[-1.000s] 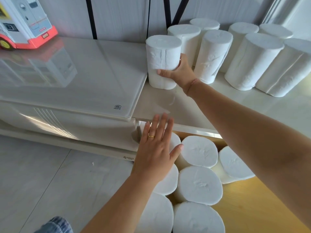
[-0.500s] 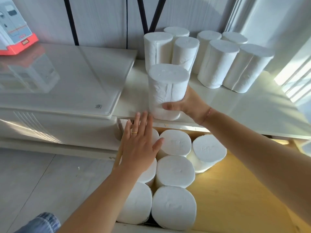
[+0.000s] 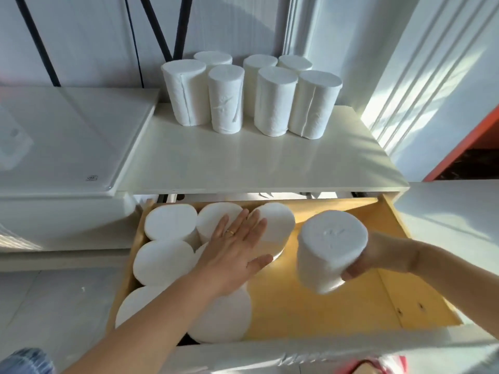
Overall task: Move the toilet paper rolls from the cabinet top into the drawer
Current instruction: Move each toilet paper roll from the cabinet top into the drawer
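Head view. Held roll [image 3: 331, 248]: standing nearly upright, long axis vertical, flat top end facing the camera, tipping slightly; it is hanging over the bare right part of the drawer [image 3: 310, 306]. Right hand [image 3: 378, 256]: gripping this roll from its right side, fingers curling around the lower wall. Left hand [image 3: 237, 255]: lying flat and spread, palm down, pressing on the tops of the stored rolls [image 3: 164, 261] that are standing on end in the drawer's left part. Cabinet top [image 3: 256, 163]: bearing seven upright rolls [image 3: 275, 103] at the back. All rolls are plain white, coreless, softly embossed.
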